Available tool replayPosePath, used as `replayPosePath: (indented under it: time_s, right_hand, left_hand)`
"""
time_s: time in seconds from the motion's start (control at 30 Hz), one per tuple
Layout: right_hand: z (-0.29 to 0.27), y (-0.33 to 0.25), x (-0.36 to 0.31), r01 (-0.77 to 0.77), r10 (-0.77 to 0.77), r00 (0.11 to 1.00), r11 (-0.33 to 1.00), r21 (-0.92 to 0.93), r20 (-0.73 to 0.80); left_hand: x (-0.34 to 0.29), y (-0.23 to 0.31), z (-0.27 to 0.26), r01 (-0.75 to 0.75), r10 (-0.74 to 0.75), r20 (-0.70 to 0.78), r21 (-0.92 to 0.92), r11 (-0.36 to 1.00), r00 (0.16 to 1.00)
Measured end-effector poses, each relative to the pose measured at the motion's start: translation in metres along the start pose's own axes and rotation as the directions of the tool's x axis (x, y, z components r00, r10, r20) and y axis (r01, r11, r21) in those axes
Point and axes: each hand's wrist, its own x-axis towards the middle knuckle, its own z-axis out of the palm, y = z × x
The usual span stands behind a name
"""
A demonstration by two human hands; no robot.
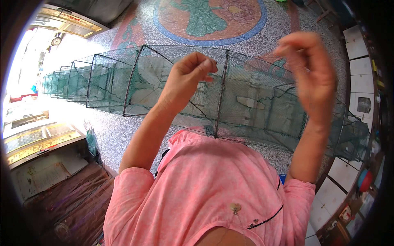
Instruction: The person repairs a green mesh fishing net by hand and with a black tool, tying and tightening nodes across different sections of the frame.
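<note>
A long green mesh net trap, held out by black square frames, stretches across the floor in front of me from far left to right. My left hand is raised over its middle, thumb and fingers pinched together beside one frame. Whatever the pinch holds is too small to make out. Higher and to the right, my right hand is lifted over the net, blurred, with its fingers curled in. I cannot see what, if anything, lies in them. A pale flat piece shows through the mesh between my hands.
The speckled floor carries a round coloured flower pattern beyond the net. White cabinets line the right side. At left are bright yellow-trimmed door panels and a dark brown covered surface.
</note>
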Motion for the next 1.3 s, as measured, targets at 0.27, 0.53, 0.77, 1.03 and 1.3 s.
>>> replayPosePath:
  time_s: [0.27,0.53,0.77,1.03,1.3]
  right_hand:
    - [0.044,0.045,-0.042,-0.223,0.297,0.939,0.909,-0.351,0.173]
    - [0.063,0.062,-0.048,-0.205,0.260,0.958,0.917,-0.343,0.123]
    - [0.076,0.064,-0.052,-0.339,0.346,0.937,0.934,-0.112,0.051]
    - [0.092,0.061,-0.052,-0.205,0.205,0.979,0.979,-0.004,-0.005]
    - [0.108,0.060,-0.044,-0.079,0.079,0.997,0.990,-0.116,-0.011]
  left_hand:
    - [0.004,0.002,-0.001,0.034,-0.034,0.028,0.000,0.999,0.999]
    - [0.000,-0.003,0.001,-0.008,0.005,0.011,0.217,0.976,1.000]
    - [0.002,-0.010,-0.001,-0.037,0.034,0.015,0.244,0.969,0.999]
    - [0.002,-0.004,-0.002,0.082,-0.072,-0.064,0.161,0.984,0.995]
    - [0.004,-0.016,0.000,0.036,-0.031,-0.141,0.032,0.999,0.990]
